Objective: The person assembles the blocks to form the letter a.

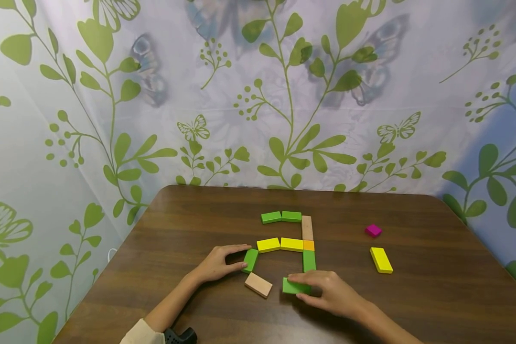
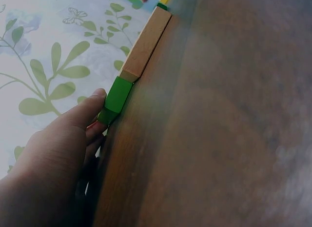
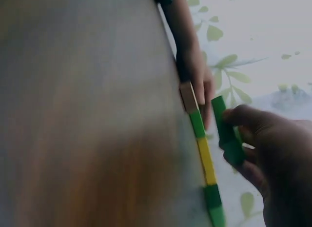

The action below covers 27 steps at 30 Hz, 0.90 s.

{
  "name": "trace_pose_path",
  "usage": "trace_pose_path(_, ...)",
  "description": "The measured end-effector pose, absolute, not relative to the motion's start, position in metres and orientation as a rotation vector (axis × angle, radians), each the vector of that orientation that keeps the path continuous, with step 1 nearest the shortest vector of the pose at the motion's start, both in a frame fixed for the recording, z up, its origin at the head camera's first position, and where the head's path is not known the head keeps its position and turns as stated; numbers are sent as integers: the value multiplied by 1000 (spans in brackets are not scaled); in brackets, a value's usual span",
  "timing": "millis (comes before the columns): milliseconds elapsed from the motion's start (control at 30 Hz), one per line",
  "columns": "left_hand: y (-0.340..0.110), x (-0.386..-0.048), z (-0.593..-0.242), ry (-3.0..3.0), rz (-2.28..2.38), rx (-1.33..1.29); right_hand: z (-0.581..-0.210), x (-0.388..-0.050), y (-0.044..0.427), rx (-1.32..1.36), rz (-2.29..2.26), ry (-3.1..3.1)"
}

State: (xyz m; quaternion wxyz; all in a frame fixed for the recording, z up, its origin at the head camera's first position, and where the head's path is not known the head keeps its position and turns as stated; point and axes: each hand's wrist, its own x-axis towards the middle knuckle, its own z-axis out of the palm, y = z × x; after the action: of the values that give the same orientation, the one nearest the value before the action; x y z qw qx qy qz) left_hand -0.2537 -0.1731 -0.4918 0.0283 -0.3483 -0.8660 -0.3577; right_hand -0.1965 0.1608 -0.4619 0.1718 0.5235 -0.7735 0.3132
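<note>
Hands [image 1: 218,263] [image 1: 329,292] pinching green blocks [image 1: 250,261] [image 1: 293,287], right one partly covered, sleeve [image 1: 142,334] cropped

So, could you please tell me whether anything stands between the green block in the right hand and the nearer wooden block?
Nothing visible does; in the head view, only bare tabletop separates the green block in the right hand from the nearer wooden block to its left.

Block layout on table [image 1: 189,215]
Middle row [image 1: 291,245] lies before rear row [image 1: 291,217]; column [image 1: 307,228] adjoins both right ends. Left hand [image 1: 215,263] is at left block [image 1: 251,260], behind front-left block [image 1: 258,285]. Right hand [image 1: 328,292], at held block [image 1: 294,286], is right of front-left block. Loose blocks [image 1: 381,260] lie right of column.
</note>
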Motion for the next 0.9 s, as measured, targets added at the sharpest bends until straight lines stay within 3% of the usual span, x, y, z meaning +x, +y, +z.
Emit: trace_pose_path(900, -175, -254, -492, -2698, -1095, -1076, -482, -193, 149, 1490, 983, -2330)
